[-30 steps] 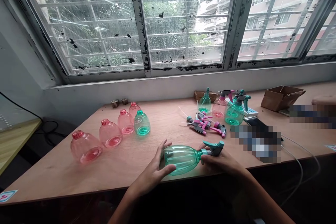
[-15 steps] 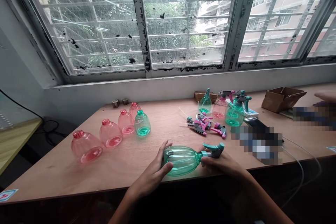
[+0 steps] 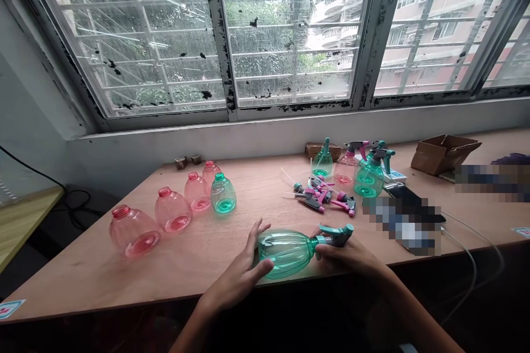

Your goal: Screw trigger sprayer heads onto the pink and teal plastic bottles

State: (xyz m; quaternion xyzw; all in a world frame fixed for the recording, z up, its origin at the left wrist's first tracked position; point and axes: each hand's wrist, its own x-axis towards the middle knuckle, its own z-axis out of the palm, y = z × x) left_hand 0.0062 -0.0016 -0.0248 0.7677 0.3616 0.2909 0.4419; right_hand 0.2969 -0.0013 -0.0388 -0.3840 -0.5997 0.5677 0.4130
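Observation:
A green spray bottle (image 3: 285,253) lies on its side between my hands at the table's front edge, its trigger head pointing right. My left hand (image 3: 242,270) holds the bottle's base end, thumb in front and fingers behind. At the neck, my right hand (image 3: 351,253) is closed around the collar below the spray head (image 3: 337,234); some of its fingers are hidden. Beyond the bottle lie several loose pink and black spray heads (image 3: 318,196), one with a green collar. To the left stand several open pink bottles (image 3: 174,210) and one open green bottle (image 3: 223,194).
Spray bottles with heads on, green (image 3: 368,179) and pink (image 3: 344,168), stand at the back right. Beside them are a black phone (image 3: 414,203), a cable (image 3: 472,248) and an open cardboard box (image 3: 445,154). A window (image 3: 290,33) rises behind the wooden table (image 3: 256,193).
The view has shifted slightly. My hands keep almost the same hold on the green spray bottle. Another person's hand at the far right has gone out of view.

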